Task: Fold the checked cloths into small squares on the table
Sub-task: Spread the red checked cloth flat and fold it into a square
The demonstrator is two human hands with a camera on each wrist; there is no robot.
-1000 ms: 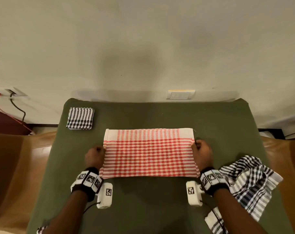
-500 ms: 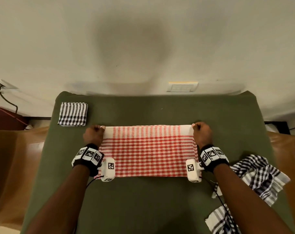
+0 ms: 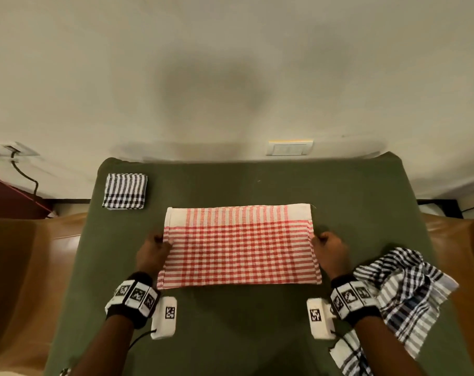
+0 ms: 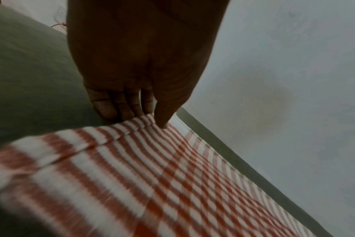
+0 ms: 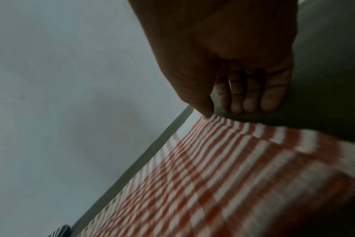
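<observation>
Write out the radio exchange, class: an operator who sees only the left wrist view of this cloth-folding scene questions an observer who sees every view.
Operator: I see only my left side. What is the right hand doing?
Observer: The right hand pinches the right edge of the red cloth, thumb on top.
Operator: Is any cloth finished?
Observer: Yes, a folded black-and-white cloth lies at the far left corner of the table.
</observation>
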